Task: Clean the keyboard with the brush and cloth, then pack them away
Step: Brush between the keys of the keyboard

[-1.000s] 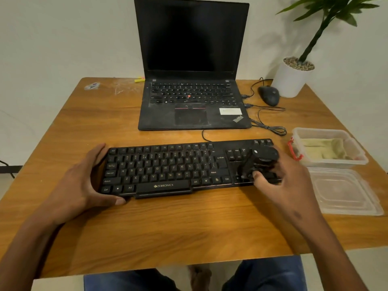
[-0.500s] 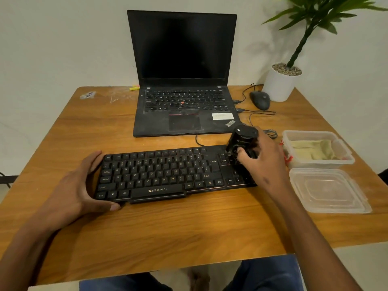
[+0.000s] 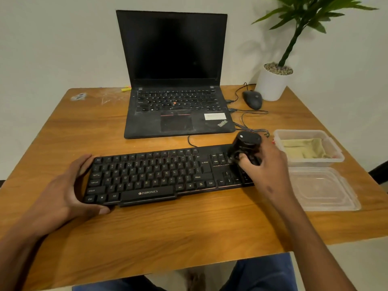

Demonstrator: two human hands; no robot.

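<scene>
Two hands are at work on the keyboard [image 3: 159, 177], which lies flat on the tabletop [image 3: 147, 234] in front of the seated person. The left hand [image 3: 69, 194] cups the keyboard's left end, fingers fairly straight along the far edge and thumb laid along the near edge; it braces rather than grips. The right hand [image 3: 266, 166] is curled round the brush [image 3: 245, 148], a squat black round-topped tool, holding it upright over the keyboard's right-hand key block. Whether the bristles touch the keys cannot be told; the fingers hide the lower end.

Handling, as a judgement: the brush looks light and rigid in the body, soft at the working end, and its stubby barrel suits a wrap of fingers low on the sides, as now. The keyboard looks light, stiff plastic and liable to slide on the smooth wood, so the bracing hand at its far end from the brush is well placed. Its trailing cable limits how far it can shift.

Just beyond the right hand, to its outer side, stands an open clear container [image 3: 333, 156] with the folded cloth [image 3: 304, 148] inside: soft, limp, best pinched at a fold. The container's lid [image 3: 323, 190] lies flat beside the right wrist; thin plastic, likely flexible.
</scene>
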